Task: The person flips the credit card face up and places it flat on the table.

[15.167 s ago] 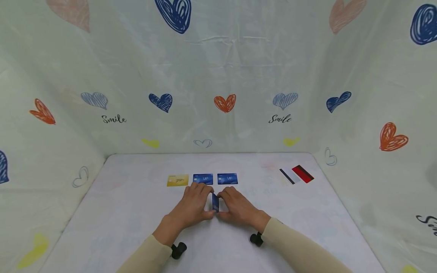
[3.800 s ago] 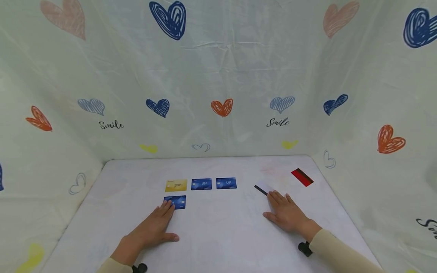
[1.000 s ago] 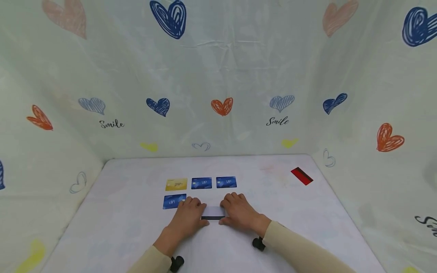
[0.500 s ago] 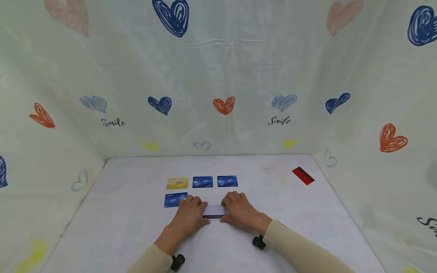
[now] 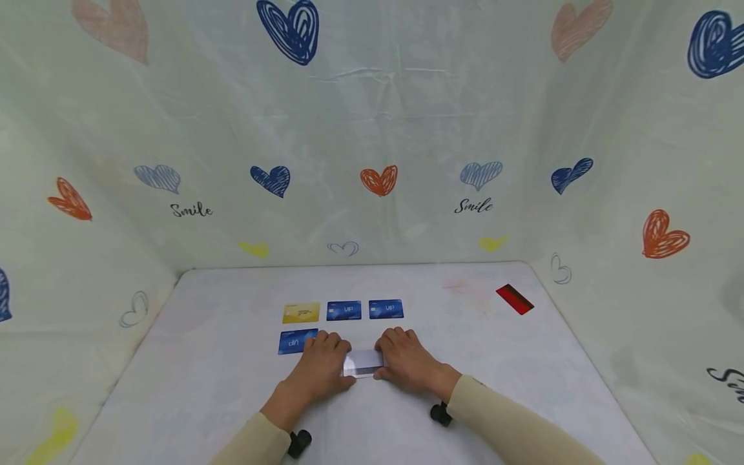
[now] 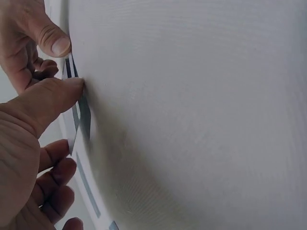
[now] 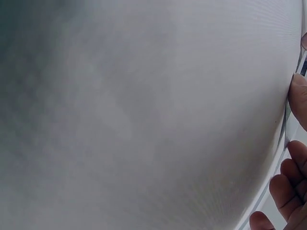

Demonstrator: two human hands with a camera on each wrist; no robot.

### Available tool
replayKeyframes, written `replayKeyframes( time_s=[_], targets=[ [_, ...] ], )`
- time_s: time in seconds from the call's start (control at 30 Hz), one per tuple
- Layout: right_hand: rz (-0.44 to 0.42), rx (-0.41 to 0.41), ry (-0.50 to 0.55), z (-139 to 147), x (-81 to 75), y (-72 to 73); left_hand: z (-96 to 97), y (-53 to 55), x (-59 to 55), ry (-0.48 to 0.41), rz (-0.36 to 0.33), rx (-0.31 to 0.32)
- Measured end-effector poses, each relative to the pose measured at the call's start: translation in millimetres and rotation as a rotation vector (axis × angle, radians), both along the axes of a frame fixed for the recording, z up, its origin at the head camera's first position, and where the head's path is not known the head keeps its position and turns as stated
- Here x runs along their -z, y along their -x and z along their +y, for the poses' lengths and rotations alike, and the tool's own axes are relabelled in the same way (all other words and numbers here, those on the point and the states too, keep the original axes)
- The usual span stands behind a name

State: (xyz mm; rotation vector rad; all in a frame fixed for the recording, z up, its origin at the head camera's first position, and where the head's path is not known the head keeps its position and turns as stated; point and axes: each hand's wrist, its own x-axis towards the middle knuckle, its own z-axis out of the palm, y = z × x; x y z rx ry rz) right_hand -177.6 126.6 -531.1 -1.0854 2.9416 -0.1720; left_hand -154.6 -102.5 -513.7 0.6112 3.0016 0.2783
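In the head view, a pale plastic card (image 5: 363, 361) with a dark stripe is held between both hands, in front of the middle of the table. My left hand (image 5: 320, 369) pinches its left end, thumb on the near edge and fingers on the far edge. At the other end, my right hand (image 5: 411, 363) pinches it the same way. The left wrist view shows the card nearly edge-on at the left thumb (image 6: 57, 98). Just beyond the left hand lies a blue VIP card (image 5: 294, 342), its lettering upside down and one corner covered by the fingers.
Behind it, a gold card (image 5: 301, 312) and two blue VIP cards, one in the middle (image 5: 344, 310) and one at right (image 5: 386, 309), form a row. A red card (image 5: 515, 299) with a black stripe lies askew at the far right of the white table (image 5: 482, 400).
An upright blue card between both hands came to lie flat at left. The right hand drew the striped card from the right; both hands took it. It has just tilted, catching glare.
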Motion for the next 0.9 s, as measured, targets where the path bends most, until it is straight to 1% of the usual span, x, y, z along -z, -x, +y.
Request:
replayKeyframes(
  time_s=[0.1,0.27,0.4,0.53,0.7,0.9],
  targets=[
    [0.006,-0.003,-0.005,1,0.1,-0.1,0.1,-0.5,0.5,-0.003,0.001,0.001],
    [0.037,-0.012,-0.001,2,1.5,0.1,0.7,-1.1,2.0,-0.003,0.033,0.007],
    [0.081,-0.018,0.017,3,2.9,-0.4,1.3,-2.1,1.5,-0.014,0.065,0.002],
    [0.139,-0.022,0.027,3,3.3,0.1,0.7,-2.4,0.4,-0.022,0.114,-0.001],
    [0.18,-0.015,0.021,3,3.1,2.2,1.0,-1.0,-4.1,-0.013,0.182,0.014],
    [0.193,-0.013,0.026,2,1.3,3.3,1.9,0.4,-12.0,-0.001,0.211,0.034]
  ],
)
